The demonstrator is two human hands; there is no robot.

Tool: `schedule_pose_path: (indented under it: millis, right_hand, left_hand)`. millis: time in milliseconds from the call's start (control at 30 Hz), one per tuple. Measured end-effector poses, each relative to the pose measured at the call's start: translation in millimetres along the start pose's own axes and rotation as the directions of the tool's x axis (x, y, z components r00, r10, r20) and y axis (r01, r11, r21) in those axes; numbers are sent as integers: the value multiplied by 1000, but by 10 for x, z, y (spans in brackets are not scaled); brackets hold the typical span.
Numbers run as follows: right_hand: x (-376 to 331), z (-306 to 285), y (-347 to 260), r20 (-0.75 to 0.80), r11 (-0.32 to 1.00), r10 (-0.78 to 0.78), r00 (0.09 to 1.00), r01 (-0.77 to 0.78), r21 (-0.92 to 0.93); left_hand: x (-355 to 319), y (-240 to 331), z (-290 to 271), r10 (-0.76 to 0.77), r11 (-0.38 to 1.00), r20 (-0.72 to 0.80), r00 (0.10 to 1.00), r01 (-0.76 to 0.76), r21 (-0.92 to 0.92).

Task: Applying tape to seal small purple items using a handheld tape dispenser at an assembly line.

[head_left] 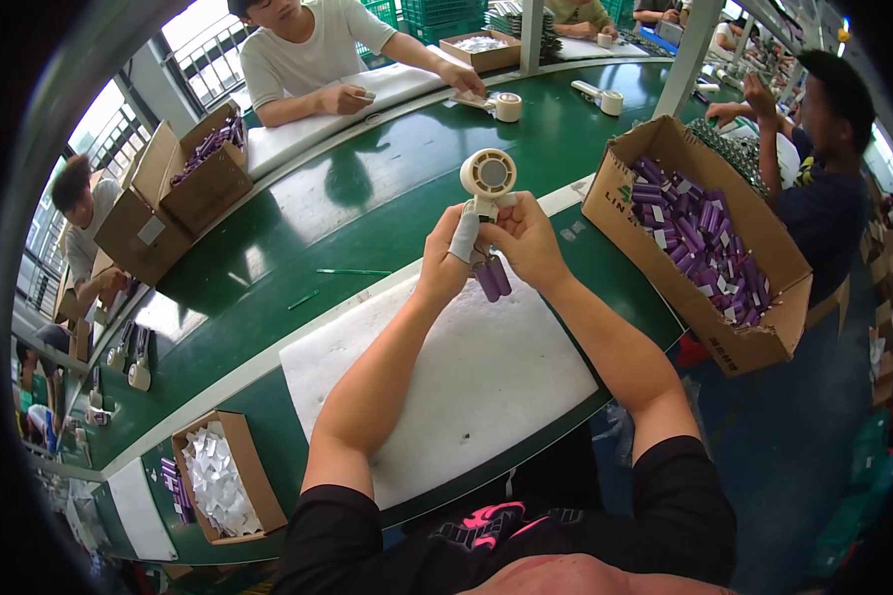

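Note:
Both my hands are closed round the handle of a cream handheld fan [488,175], held up over the near edge of the green belt with its round head pointing away from me. My left hand [445,250] grips the handle's left side; one of its digits has a white wrap. From the right, my right hand [529,241] pinches the handle below the head. A pair of purple battery cells [491,280] hangs beneath the handle between my hands, with thin wires above them. My fingers cover most of the handle.
A white foam mat [466,397] lies below my forearms. On my right stands a carton [724,342] of purple cells; at lower left, a small box [255,476] of white slips. Across the green belt [367,213], a person handles another fan [507,107]. Another person sits at right.

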State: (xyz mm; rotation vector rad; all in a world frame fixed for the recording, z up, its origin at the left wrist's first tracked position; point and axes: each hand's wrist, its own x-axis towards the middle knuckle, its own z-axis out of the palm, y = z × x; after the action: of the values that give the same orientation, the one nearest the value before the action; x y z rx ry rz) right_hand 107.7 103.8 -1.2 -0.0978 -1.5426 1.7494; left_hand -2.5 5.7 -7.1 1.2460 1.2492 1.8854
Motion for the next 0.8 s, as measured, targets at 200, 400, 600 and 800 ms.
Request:
schedule_pose_path:
  millis: [200,400,600,800]
  right_hand:
    - [12,-52,-87,16,954,294,956,-292,-70]
    - [-92,8,-109,104,857,272,957,-192,-478]
    - [-155,122,-18,163,733,-117,980,195,-651]
    - [-105,92,67,79,728,-111,991,135,-672]
  left_hand:
    - [84,-14,-101,-16,995,-42,999,21,100]
    - [138,-56,-226,85,966,-124,989,-51,252]
    - [176,-119,-244,173,956,-93,981,-144,255]
    - [174,-203,-259,181,934,-51,982,-155,321]
